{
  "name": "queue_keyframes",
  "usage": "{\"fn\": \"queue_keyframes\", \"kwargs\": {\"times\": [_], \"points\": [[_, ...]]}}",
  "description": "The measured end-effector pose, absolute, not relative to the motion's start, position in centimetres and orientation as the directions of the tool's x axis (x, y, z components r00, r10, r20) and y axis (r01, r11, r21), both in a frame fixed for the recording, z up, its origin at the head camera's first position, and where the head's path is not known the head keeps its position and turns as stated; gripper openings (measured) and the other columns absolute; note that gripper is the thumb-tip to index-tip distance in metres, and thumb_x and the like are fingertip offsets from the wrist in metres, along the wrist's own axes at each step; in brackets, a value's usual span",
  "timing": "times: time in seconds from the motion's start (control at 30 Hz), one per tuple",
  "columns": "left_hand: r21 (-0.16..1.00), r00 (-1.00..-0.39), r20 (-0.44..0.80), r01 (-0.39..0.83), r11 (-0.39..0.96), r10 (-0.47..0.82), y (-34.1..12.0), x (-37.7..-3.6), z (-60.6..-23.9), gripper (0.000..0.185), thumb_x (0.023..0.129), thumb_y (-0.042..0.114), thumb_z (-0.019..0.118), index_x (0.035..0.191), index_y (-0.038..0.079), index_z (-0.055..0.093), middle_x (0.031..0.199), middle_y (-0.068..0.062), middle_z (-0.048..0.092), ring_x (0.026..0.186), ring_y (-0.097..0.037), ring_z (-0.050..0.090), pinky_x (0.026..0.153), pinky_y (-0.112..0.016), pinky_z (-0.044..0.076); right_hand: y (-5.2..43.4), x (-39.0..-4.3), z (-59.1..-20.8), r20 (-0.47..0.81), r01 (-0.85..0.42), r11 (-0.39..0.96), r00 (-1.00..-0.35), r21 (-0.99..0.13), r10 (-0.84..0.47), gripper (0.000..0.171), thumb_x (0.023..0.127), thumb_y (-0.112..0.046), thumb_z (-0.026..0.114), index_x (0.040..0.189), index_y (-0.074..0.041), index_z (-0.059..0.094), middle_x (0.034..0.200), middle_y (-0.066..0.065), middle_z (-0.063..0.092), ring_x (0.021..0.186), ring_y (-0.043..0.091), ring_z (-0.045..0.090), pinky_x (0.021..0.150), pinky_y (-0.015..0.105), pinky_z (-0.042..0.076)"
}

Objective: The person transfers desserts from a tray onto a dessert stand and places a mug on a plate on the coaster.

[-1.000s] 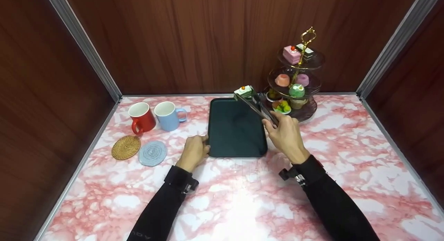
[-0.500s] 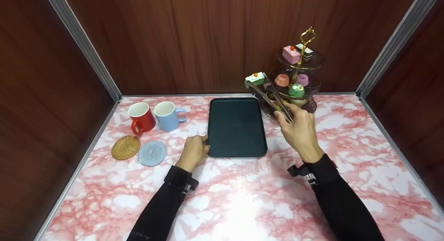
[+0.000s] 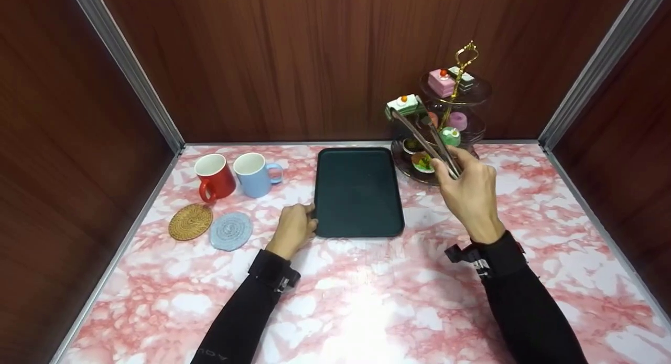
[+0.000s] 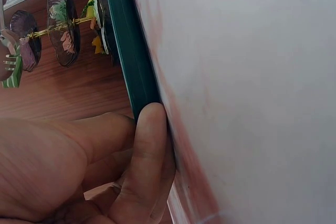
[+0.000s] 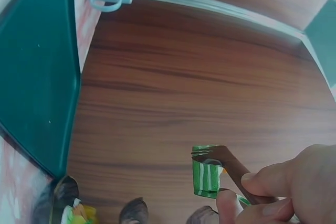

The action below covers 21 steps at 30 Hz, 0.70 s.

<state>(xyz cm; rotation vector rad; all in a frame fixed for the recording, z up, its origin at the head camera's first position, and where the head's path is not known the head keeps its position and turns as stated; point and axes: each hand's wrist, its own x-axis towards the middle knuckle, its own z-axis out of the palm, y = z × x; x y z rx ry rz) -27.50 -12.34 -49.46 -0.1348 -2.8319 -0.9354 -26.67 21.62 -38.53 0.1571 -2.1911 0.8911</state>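
Tongs (image 3: 427, 141) lifted cake (image 3: 402, 104) higher; right wrist shows green-striped side.

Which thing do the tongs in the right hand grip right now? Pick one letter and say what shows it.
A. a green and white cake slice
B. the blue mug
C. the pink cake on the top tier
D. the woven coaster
A: the tongs, held by the right hand, grip the green and white cake slice in the air beside the tiered stand.
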Motion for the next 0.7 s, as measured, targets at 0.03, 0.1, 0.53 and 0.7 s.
{"fn": "queue_keyframes", "kwargs": {"times": [0.03, 0.1, 0.53, 0.7], "points": [[0.586, -0.984, 0.175, 0.134, 0.799, 0.037, -12.3, -27.5, -49.5, 0.037, 0.079, 0.009, 0.065, 0.116, 0.007, 0.065, 0.081, -0.006, 0.067, 0.085, -0.019, 0.062, 0.071, -0.028, 0.054, 21.8, -26.6, -38.3, 0.689, -0.366, 0.75, -0.707, -0.55, 0.16, 0.044, 0.081, -0.039, 0.067, 0.115, -0.01, 0.065, 0.091, 0.014, 0.071, 0.068, 0.027, 0.065, 0.06, 0.037, 0.046], [0.58, -0.982, 0.182, 0.14, 0.802, 0.039, -12.3, -27.5, -49.5, 0.037, 0.079, 0.009, 0.065, 0.116, 0.007, 0.065, 0.082, -0.006, 0.068, 0.085, -0.019, 0.062, 0.073, -0.029, 0.053, 22.1, -26.6, -37.8, 0.693, -0.361, 0.754, -0.701, -0.549, 0.168, 0.044, 0.081, -0.039, 0.067, 0.116, -0.011, 0.065, 0.087, 0.014, 0.071, 0.064, 0.025, 0.063, 0.057, 0.033, 0.043], [0.575, -0.983, 0.177, 0.139, 0.806, 0.043, -12.3, -27.6, -49.5, 0.038, 0.081, 0.009, 0.063, 0.119, 0.006, 0.063, 0.079, -0.003, 0.066, 0.082, -0.017, 0.061, 0.07, -0.027, 0.052, 24.7, -26.6, -35.0, 0.705, -0.33, 0.742, -0.66, -0.584, 0.261, 0.041, 0.08, -0.04, 0.068, 0.117, -0.022, 0.063, 0.088, 0.004, 0.072, 0.067, 0.014, 0.062, 0.061, 0.017, 0.037], [0.578, -0.983, 0.178, 0.141, 0.804, 0.044, -12.4, -27.6, -49.5, 0.039, 0.081, 0.01, 0.063, 0.12, 0.006, 0.062, 0.078, -0.002, 0.065, 0.083, -0.017, 0.061, 0.071, -0.027, 0.053, 25.9, -26.7, -34.5, 0.701, -0.294, 0.758, -0.654, -0.583, 0.285, 0.043, 0.078, -0.041, 0.068, 0.117, -0.023, 0.062, 0.084, 0.005, 0.072, 0.063, 0.004, 0.058, 0.064, 0.02, 0.036]]}}
